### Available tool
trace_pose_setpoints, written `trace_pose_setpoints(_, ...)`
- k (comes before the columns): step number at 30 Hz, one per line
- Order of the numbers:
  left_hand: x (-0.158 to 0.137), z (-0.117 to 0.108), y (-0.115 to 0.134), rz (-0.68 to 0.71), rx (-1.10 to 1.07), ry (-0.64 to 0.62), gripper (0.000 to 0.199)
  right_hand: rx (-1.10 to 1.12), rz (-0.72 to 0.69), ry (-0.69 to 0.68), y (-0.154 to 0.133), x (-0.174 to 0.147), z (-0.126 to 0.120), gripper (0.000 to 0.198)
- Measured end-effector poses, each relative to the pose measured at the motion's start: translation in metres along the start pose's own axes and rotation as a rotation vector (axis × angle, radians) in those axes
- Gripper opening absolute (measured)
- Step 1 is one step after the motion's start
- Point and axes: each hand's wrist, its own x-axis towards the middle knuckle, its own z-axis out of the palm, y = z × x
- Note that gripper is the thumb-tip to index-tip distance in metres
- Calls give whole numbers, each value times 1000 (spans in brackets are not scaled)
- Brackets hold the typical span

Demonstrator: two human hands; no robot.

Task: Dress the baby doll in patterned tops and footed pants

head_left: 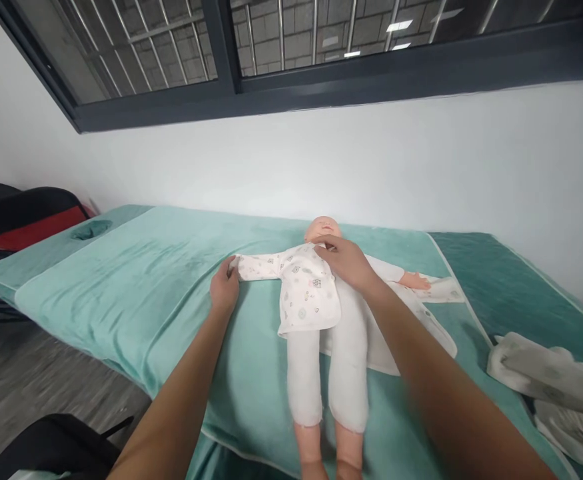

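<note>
A baby doll (349,373) lies on its back, its head (322,227) toward the wall and its feet toward me. A white printed baby shirt (308,293) covers one side of its chest, with one arm inside the sleeve (260,267). My left hand (225,283) is closed around the cuff end of that sleeve; the doll's hand there is hidden. At the neckline below the doll's chin, my right hand (346,261) pinches the shirt's edge. The shirt's other half (381,340) lies spread under the doll, its empty sleeve (444,289) beside the bare doll hand (415,281).
The doll rests on a bed with a green cover (121,293), against a white wall (371,153) under a barred window (291,40). Folded cloths (551,380) lie at the right edge. Black chairs (36,213) stand at left; another black seat (54,447) is near the front.
</note>
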Motion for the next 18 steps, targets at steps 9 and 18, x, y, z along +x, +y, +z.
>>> trace_pose_setpoints(9,1,-1,3,4,110,-22,45,284,115,196,32,10,6,25)
trace_pose_setpoints(18,-1,-2,5,2,72,56,41,26,101,341,72,4,-42,31)
